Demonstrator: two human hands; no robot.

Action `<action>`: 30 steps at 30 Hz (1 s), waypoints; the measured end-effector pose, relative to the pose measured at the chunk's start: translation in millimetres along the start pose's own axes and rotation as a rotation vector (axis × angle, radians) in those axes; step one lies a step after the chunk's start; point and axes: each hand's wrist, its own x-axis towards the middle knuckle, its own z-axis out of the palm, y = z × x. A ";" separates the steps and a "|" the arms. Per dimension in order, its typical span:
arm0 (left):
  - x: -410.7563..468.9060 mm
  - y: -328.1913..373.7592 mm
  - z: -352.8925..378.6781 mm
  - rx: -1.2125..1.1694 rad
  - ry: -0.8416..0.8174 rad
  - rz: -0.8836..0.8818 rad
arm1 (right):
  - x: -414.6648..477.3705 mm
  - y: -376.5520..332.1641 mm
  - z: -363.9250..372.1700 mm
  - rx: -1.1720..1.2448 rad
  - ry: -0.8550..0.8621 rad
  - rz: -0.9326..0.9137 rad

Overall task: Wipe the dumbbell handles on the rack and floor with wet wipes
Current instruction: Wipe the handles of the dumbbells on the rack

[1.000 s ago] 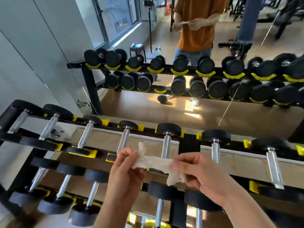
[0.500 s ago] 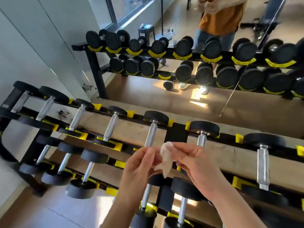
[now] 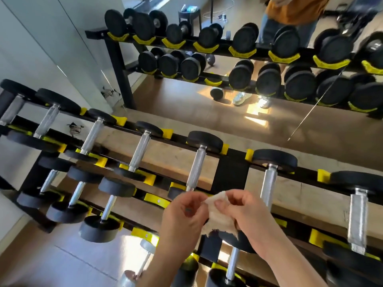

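Hands: left hand (image 3: 182, 216) and right hand (image 3: 248, 220) close together, both pinching the wet wipe (image 3: 217, 219).
Wipe: bunched, held in front of the rack (image 3: 230, 175) (touching no dumbbell).
Nearest handle: knurled dumbbell handle (image 3: 195, 168), just above the hands.
Doing it well: probably open the wipe flat, wrap it round the handle, then slide it end to end.

No legible text, label or number on anything in view.

Both forearms reach forward, left grip (image 3: 182, 217) and right grip (image 3: 251, 220) close together, each pinching the wet wipe (image 3: 218, 218).
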 end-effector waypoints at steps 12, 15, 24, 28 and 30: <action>97.1 -47.5 -39.4 -0.063 -0.193 -0.093 | 92.7 18.1 39.8 0.424 0.208 0.084; 127.8 -64.7 -34.9 0.095 -0.135 -0.096 | 119.0 31.4 56.5 0.046 0.322 -0.078; 155.9 -97.5 -36.8 0.377 -0.198 0.171 | 167.2 66.7 54.3 -0.796 0.381 -0.618; 149.2 -109.4 -33.6 0.480 -0.218 0.302 | 203.3 50.2 44.4 -0.790 0.639 -0.746; 145.3 -115.4 -29.3 0.574 -0.197 0.375 | 211.7 46.2 43.3 -0.710 0.730 -0.750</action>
